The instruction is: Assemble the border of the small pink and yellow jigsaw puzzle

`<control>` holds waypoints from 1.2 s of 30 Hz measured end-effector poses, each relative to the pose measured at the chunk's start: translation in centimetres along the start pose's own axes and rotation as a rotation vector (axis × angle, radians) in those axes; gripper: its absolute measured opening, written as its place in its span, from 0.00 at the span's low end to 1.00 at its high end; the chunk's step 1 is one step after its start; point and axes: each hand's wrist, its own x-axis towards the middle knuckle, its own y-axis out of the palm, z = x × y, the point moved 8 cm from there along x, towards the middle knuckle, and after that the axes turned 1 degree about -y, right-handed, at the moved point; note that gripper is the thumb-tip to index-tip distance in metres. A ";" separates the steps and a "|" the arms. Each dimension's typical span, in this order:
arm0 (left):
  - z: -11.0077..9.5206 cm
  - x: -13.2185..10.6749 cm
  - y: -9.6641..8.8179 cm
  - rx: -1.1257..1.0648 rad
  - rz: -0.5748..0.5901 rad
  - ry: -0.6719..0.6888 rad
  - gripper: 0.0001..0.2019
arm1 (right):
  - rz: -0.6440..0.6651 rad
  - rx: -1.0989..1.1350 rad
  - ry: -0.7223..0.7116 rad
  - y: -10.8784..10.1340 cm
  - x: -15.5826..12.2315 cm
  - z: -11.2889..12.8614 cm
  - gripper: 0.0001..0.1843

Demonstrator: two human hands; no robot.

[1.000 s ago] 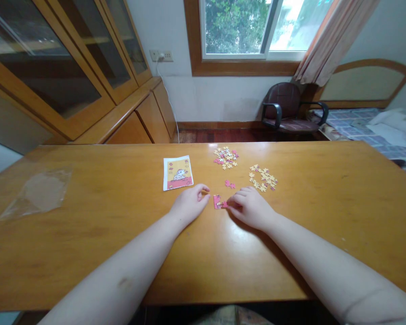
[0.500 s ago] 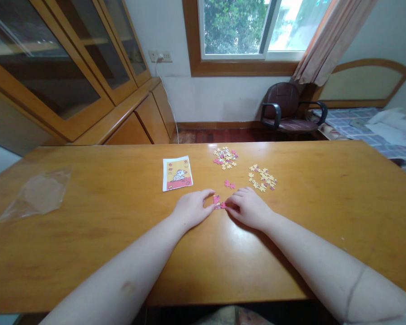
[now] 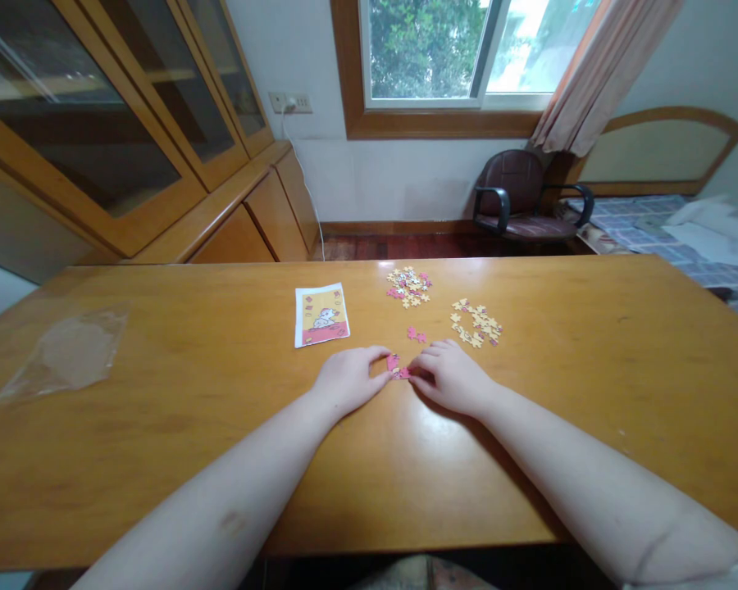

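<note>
Several pink jigsaw puzzle pieces [image 3: 396, 366] lie joined in a small corner shape on the table. My left hand [image 3: 352, 377] grips their left side between thumb and fingers. From the right, my right hand [image 3: 452, 375] pinches the pink piece at the right end, its fingertips closed. Just beyond my hands lie a few loose pink pieces [image 3: 416, 334]. Farther off is a pile of mixed pink and yellow pieces [image 3: 409, 287], and a group of mostly yellow pieces [image 3: 476, 323] lies to the right of it.
A picture card [image 3: 322, 315] with a white cartoon animal lies beyond my left hand. On the left of the wooden table [image 3: 221, 360] rests a clear plastic bag [image 3: 74, 352]. A brown armchair [image 3: 517, 197] stands past the far edge, near the window.
Both hands stay at the joined pieces with almost no movement. The whole view has shifted very slightly.
</note>
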 end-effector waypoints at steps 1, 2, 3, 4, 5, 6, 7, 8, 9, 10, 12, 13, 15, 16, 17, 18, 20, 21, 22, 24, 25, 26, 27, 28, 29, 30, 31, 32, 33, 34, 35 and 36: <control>0.0 0.0 0.0 -0.001 0.000 0.000 0.20 | 0.001 0.002 -0.001 0.0 0.0 0.0 0.08; 0.0 0.0 0.0 -0.002 0.000 0.000 0.20 | 0.003 0.004 -0.002 0.0 -0.1 0.0 0.08; 0.0 -0.1 0.0 -0.002 -0.001 -0.001 0.20 | 0.004 0.006 -0.004 0.0 -0.1 0.0 0.09; 0.0 -0.1 0.0 -0.002 -0.001 -0.002 0.20 | 0.002 0.008 -0.006 0.0 -0.1 0.0 0.09; 0.0 -0.1 0.0 -0.002 -0.001 -0.005 0.20 | -0.002 0.011 -0.008 0.0 -0.1 -0.1 0.09; 0.0 -0.1 0.0 -0.001 0.000 -0.006 0.20 | -0.006 0.015 -0.010 -0.1 -0.2 -0.1 0.09; 0.0 -0.1 0.0 0.000 0.001 -0.009 0.20 | -0.011 0.019 -0.014 -0.1 -0.2 -0.1 0.09; 0.0 -0.1 0.0 0.001 0.003 -0.011 0.20 | -0.013 0.022 -0.022 -0.1 -0.2 -0.1 0.09; 0.0 -0.1 0.0 0.003 0.004 -0.012 0.20 | -0.015 0.023 -0.033 -0.1 -0.2 0.0 0.10; 0.0 -0.1 0.0 0.003 0.006 -0.013 0.20 | -0.014 0.022 -0.046 -0.2 -0.3 0.1 0.10; -0.1 -0.1 0.0 0.003 0.007 -0.013 0.20 | -0.007 0.013 -0.074 -0.2 -0.3 0.3 0.11; -0.1 -0.1 0.0 0.002 0.006 -0.012 0.20 | 0.000 0.007 -0.085 -0.2 -0.4 0.5 0.11; -0.1 -0.1 -0.1 0.001 0.004 -0.008 0.21 | 0.015 -0.003 -0.099 -0.2 -0.4 0.7 0.12; -0.1 -0.1 -0.1 0.000 0.003 -0.007 0.21 | 0.023 -0.005 -0.104 -0.2 -0.4 0.8 0.12; -0.1 -0.1 -0.1 0.000 0.002 -0.006 0.21 | 0.029 -0.006 -0.109 -0.2 -0.5 0.8 0.13; -0.1 -0.1 -0.1 -0.001 0.001 -0.007 0.21 | 0.034 -0.004 -0.113 -0.2 -0.5 0.9 0.13; -0.1 -0.1 -0.1 -0.003 0.004 -0.010 0.21 | 0.041 0.000 -0.115 -0.2 -0.5 0.9 0.13; -0.1 -0.1 -0.1 -0.003 0.007 -0.011 0.21 | 0.044 0.001 -0.114 -0.1 -0.5 0.9 0.13; -0.1 -0.1 -0.1 -0.003 0.009 -0.011 0.21 | 0.046 0.002 -0.111 -0.1 -0.5 0.9 0.13; -0.2 -0.1 -0.1 -0.001 0.008 -0.009 0.21 | 0.050 0.002 -0.105 0.0 -0.5 0.9 0.13; -0.2 -0.1 -0.1 0.000 0.006 -0.006 0.21 | 0.052 0.003 -0.103 0.1 -0.4 0.8 0.13; -0.2 -0.1 -0.1 0.002 0.004 -0.004 0.21 | 0.054 0.005 -0.101 0.1 -0.4 0.8 0.13; -0.2 -0.1 -0.1 0.003 0.004 -0.002 0.20 | 0.056 0.007 -0.099 0.1 -0.4 0.8 0.13; -0.2 -0.1 0.0 0.004 0.005 -0.001 0.20 | 0.057 0.010 -0.097 0.1 -0.4 0.8 0.13; -0.2 -0.1 0.0 0.005 0.005 -0.001 0.20 | 0.058 0.013 -0.095 0.1 -0.4 0.7 0.13; -0.1 -0.1 0.0 0.006 0.006 -0.003 0.21 | 0.059 0.016 -0.094 0.1 -0.4 0.7 0.13; -0.1 -0.1 0.1 0.006 0.005 -0.005 0.21 | 0.059 0.020 -0.096 0.1 -0.4 0.7 0.13; -0.1 -0.1 0.0 0.008 0.003 -0.008 0.21 | 0.058 0.022 -0.099 0.1 -0.4 0.7 0.13; -0.1 -0.1 0.0 0.008 0.002 -0.010 0.21 | 0.056 0.024 -0.103 0.1 -0.4 0.7 0.13; -0.1 -0.1 0.0 0.009 0.001 -0.010 0.21 | 0.053 0.025 -0.105 0.1 -0.4 0.8 0.13; -0.1 -0.1 0.0 0.009 0.001 -0.011 0.21 | 0.051 0.025 -0.107 0.0 -0.4 0.8 0.13; -0.1 -0.1 0.0 0.008 0.003 -0.012 0.21 | 0.050 0.024 -0.106 0.0 -0.4 0.9 0.13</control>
